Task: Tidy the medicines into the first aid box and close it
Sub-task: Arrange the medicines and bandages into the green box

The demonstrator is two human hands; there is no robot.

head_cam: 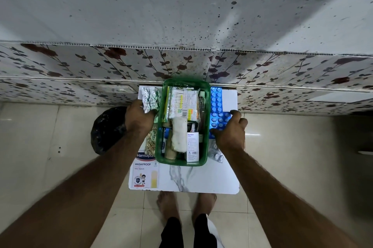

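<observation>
Pinched between thumb and fingers of the left hand (pixel 139 118): a crinkled silver foil medicine strip (pixel 150 99) with green print, raised just left of the box, long axis running away from the viewer. Closed around the near end of a blue blister sheet (pixel 218 109) of round tablets: the right hand (pixel 230 132), thumb on top, fingers curled beneath; sheet lying flat just right of the box, long axis also running away toward the wall. Centred between both hands, on a small white marble-patterned table (pixel 201 179): a translucent green first aid box (pixel 182 162), rectangular with rounded corners, lid off, long axis pointing away from the viewer. Crowded inside: a white gauze roll (pixel 178 136), printed sachets, a white carton and small bottles, mostly lying lengthwise. Left of the box on the table, near corner: a Hansaplast washproof plaster pack (pixel 144 173). Beyond it, partly under the left wrist, a strip of pale tablets (pixel 150 144). Right of the box, below the right hand, a clear silver blister strip (pixel 216 155). Bare feet on pale floor tiles under the table edge.
</observation>
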